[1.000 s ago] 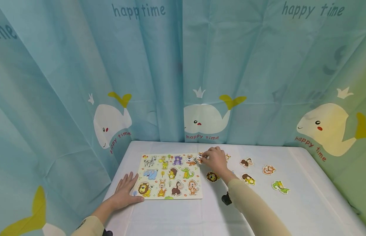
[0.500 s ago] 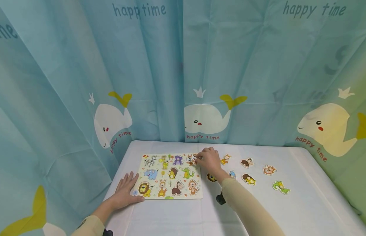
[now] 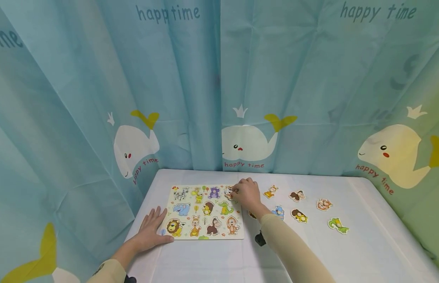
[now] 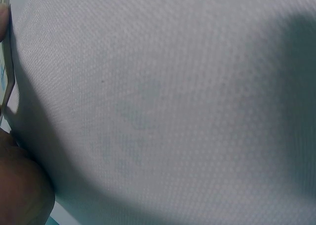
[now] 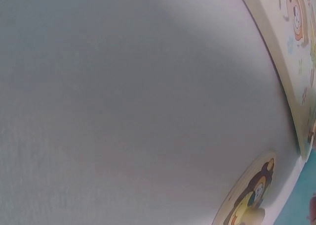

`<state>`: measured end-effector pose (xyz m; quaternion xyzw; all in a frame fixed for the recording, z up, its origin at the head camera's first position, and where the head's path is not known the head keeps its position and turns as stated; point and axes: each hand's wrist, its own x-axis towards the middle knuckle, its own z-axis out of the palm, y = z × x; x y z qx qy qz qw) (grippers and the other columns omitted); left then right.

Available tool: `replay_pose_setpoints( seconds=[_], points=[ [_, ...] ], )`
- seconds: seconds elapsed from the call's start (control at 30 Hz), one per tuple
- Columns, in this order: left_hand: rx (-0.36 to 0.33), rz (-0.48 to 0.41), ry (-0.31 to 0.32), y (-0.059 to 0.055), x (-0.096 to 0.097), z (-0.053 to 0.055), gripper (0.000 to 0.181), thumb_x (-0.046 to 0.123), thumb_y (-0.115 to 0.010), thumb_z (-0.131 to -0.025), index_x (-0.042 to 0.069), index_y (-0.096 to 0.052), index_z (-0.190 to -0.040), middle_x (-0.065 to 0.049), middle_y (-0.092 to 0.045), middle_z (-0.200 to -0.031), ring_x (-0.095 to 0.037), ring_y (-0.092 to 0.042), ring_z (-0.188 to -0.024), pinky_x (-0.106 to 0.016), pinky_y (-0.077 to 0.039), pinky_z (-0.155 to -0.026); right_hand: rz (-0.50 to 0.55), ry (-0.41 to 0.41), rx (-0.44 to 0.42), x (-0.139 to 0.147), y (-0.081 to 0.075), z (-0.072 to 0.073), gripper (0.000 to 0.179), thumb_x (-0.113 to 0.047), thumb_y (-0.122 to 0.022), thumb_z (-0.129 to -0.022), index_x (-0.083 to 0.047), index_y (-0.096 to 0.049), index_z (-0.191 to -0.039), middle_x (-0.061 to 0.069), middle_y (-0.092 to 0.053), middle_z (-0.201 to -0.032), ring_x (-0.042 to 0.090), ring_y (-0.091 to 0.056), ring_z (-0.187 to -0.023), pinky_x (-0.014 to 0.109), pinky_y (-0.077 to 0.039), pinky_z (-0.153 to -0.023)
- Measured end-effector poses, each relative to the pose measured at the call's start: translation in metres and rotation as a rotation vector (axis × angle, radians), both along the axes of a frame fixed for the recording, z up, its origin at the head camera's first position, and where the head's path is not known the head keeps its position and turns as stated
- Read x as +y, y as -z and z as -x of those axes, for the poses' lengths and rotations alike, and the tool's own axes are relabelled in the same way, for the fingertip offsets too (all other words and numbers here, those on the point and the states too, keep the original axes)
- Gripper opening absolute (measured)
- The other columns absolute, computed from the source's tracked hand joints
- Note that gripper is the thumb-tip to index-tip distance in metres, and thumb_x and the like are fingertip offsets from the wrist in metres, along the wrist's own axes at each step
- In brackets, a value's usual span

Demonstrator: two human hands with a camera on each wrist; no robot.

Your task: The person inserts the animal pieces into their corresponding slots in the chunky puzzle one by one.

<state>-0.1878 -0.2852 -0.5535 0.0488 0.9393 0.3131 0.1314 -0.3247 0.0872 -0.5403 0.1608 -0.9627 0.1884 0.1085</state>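
Observation:
My left hand (image 3: 152,230) lies with fingers spread at the left edge of a wooden animal puzzle board (image 3: 185,216), its thumb on the lower-left corner. In the left wrist view, only parts of the hand (image 4: 22,190) and the board's edge (image 4: 7,67) show. My right hand (image 3: 247,194) pinches a small orange-and-white tiger puzzle piece (image 3: 229,192) over the tiger picture at the board's top right. The fingers partly cover it. A lion piece (image 5: 249,195) lies beside the board in the right wrist view, mostly hidden by my right arm in the head view.
Right of the board lie loose pieces: a kangaroo (image 3: 270,192), a blue piece (image 3: 278,212), a gorilla (image 3: 297,195), a hedgehog (image 3: 299,215), a monkey (image 3: 324,204) and a crocodile (image 3: 338,225). A blue curtain (image 3: 191,98) hangs behind the white table (image 3: 191,261).
My right hand has moved left with the tiger piece, from beside the board to over its top-right picture. The kangaroo and blue pieces have come into view. The left hand stays put.

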Motion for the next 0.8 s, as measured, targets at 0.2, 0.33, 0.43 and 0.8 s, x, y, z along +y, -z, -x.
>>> replay_pose_setpoints(
  seconds=[0.2, 0.33, 0.43, 0.8],
  points=[
    [-0.002, -0.003, -0.002, 0.0, 0.0003, 0.0001, 0.116, 0.053, -0.084, -0.078, 0.001, -0.022, -0.162, -0.028, -0.003, -0.167, -0.048, 0.008, -0.153, -0.061, 0.007, -0.122, -0.016, 0.008, -0.016, -0.0052, 0.0001, 0.0, 0.009, -0.03, -0.08, -0.089, -0.021, -0.081, -0.089, -0.006, -0.062, -0.087, 0.02, -0.051, -0.093, 0.044, -0.045, -0.084],
    [-0.006, -0.001, -0.006, -0.0001, 0.001, 0.0002, 0.116, 0.052, -0.084, -0.078, 0.001, -0.022, -0.162, -0.027, -0.003, -0.168, -0.048, 0.008, -0.153, -0.061, 0.006, -0.122, -0.029, 0.011, -0.014, -0.0071, 0.0035, 0.0017, 0.008, -0.029, -0.079, -0.089, -0.022, -0.081, -0.088, -0.006, -0.061, -0.087, 0.02, -0.051, -0.093, 0.044, -0.045, -0.083],
    [-0.004, 0.001, -0.004, 0.0007, 0.0002, 0.0006, 0.116, 0.052, -0.084, -0.078, 0.002, -0.022, -0.162, -0.027, -0.003, -0.168, -0.048, 0.008, -0.153, -0.061, 0.006, -0.122, -0.033, 0.008, -0.004, -0.0078, 0.0062, 0.0028, 0.007, -0.029, -0.079, -0.089, -0.022, -0.081, -0.088, -0.006, -0.061, -0.087, 0.02, -0.051, -0.092, 0.043, -0.045, -0.083],
    [0.005, -0.005, 0.003, 0.0021, -0.0017, 0.0012, 0.116, 0.052, -0.084, -0.078, 0.001, -0.021, -0.162, -0.028, -0.003, -0.168, -0.048, 0.007, -0.153, -0.061, 0.006, -0.123, -0.034, 0.015, -0.008, -0.0097, 0.0088, 0.0062, 0.008, -0.028, -0.078, -0.089, -0.021, -0.082, -0.09, -0.007, -0.061, -0.086, 0.02, -0.051, -0.092, 0.043, -0.045, -0.084]
  ],
)
